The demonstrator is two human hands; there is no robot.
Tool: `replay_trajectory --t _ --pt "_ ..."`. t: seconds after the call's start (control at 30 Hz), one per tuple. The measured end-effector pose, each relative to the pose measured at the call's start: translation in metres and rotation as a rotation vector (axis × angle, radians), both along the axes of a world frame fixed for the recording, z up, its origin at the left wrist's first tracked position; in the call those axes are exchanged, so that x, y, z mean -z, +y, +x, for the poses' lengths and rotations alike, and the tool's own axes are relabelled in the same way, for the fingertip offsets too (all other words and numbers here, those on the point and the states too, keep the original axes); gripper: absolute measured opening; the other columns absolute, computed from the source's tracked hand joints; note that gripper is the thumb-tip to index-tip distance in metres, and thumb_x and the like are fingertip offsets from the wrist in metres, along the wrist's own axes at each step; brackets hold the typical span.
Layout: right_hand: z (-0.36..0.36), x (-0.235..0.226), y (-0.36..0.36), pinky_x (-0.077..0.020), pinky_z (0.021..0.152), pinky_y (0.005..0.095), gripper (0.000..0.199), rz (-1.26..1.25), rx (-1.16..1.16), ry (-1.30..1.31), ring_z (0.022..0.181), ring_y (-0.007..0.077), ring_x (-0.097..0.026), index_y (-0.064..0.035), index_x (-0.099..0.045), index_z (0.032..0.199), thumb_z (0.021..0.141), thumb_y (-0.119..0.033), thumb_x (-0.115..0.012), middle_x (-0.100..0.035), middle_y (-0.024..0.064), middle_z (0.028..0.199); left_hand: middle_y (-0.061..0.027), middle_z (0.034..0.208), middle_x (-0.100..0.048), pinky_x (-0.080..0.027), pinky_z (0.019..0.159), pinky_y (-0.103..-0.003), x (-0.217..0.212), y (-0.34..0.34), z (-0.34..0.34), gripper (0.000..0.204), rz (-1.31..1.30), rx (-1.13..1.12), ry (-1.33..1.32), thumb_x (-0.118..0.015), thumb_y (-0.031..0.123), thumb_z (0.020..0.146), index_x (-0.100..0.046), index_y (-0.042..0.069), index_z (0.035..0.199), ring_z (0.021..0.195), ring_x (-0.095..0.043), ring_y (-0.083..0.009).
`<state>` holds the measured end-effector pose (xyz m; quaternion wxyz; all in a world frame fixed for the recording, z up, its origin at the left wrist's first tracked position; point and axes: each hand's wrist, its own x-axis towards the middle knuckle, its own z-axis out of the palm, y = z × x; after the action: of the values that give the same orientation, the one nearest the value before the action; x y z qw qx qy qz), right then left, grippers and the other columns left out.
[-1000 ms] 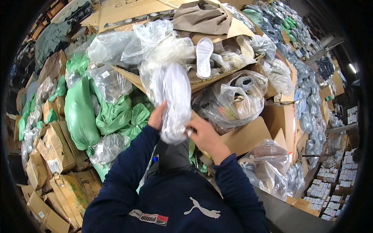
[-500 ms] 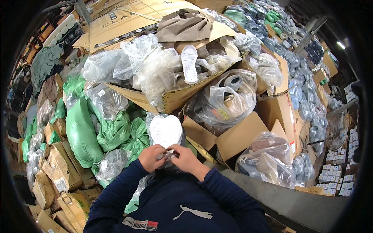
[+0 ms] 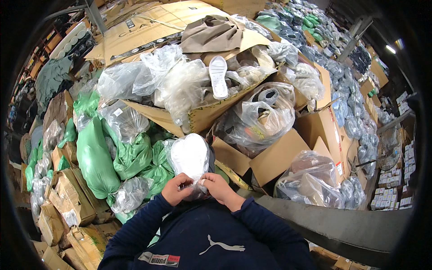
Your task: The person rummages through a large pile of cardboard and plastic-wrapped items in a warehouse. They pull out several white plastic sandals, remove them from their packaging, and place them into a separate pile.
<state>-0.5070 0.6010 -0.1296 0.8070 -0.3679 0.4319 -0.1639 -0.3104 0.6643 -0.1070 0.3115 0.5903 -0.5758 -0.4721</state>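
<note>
The light is even and rather cool, with soft shadows only. One bright ceiling lamp (image 3: 390,48) shines at the upper right. The clear crumpled plastic bags (image 3: 173,81) give small white glare spots. A black round border surrounds the picture, and straight carton edges bend near it. The centre is sharp; far corners look darker and less clear.

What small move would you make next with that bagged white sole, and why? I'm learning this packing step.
Probably finish closing the bag's mouth. Both hands, left hand and right hand, pinch the gathered lower end of the clear bag near the chest, and the white sole sits fully inside above them, so only the opening seems left to secure.
</note>
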Motion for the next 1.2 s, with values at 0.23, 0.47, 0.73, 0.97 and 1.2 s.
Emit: replay_trajectory --t 0.23,0.47,0.73,0.97,1.2 --pt "-0.012 -0.009 -0.007 -0.0504 0.066 0.0303 0.018 -0.488 -0.287 0.125 0.072 0.0134 -0.06 0.0017 -0.064 0.094 0.09 -0.016 -0.066 -0.066 0.0064 0.084 -0.0116 0.087 -0.062 -0.051 0.066 -0.037 0.009 0.0 -0.009 0.027 -0.153 0.004 -0.23 -0.071 0.018 0.077 -0.064 0.003 0.099 0.074 -0.063 -0.028" --pt "-0.025 -0.016 -0.007 -0.0476 0.063 0.0274 0.015 -0.47 -0.105 0.189 0.068 0.0108 -0.058 0.0013 -0.064 0.09 0.089 -0.013 -0.068 -0.065 0.0056 0.081 -0.013 0.093 -0.064 -0.053 0.069 -0.039 0.02 -0.001 -0.038 0.026 -0.352 -0.116 -0.166 -0.069 0.017 0.083 -0.065 0.004 0.104 0.078 -0.065 -0.0324" --pt "-0.035 -0.015 -0.008 -0.0469 0.061 0.0254 0.01 -0.311 -0.102 0.254 0.065 0.0089 -0.057 0.0009 -0.062 0.087 0.09 -0.008 -0.067 -0.063 0.0031 0.077 -0.0164 0.09 -0.065 -0.053 0.071 -0.041 0.029 -0.001 -0.039 0.027 -0.18 -0.064 0.032 -0.068 0.021 0.081 -0.063 0.002 0.099 0.079 -0.065 -0.033" --pt "-0.025 -0.017 -0.001 -0.0451 0.062 0.0239 0.006 -1.021 -0.074 0.325 0.071 0.0089 -0.055 -0.0006 -0.059 0.087 0.084 0.001 -0.064 -0.059 0.0017 0.08 -0.0185 0.085 -0.069 -0.054 0.073 -0.047 0.028 -0.002 -0.06 0.023 -0.1 -0.278 -0.121 -0.066 0.026 0.085 -0.065 0.006 0.098 0.083 -0.068 -0.039" --pt "-0.023 -0.018 -0.001 -0.0513 0.068 0.0363 0.018 -0.834 -0.076 0.434 0.074 0.0294 -0.064 0.001 -0.064 0.094 0.076 -0.004 -0.065 -0.063 0.0145 0.082 -0.0098 0.09 -0.068 -0.051 0.068 -0.032 0.02 -0.003 -0.035 0.027 -0.16 -0.111 0.178 -0.063 0.012 0.087 -0.067 0.004 0.112 0.068 -0.063 -0.0249"
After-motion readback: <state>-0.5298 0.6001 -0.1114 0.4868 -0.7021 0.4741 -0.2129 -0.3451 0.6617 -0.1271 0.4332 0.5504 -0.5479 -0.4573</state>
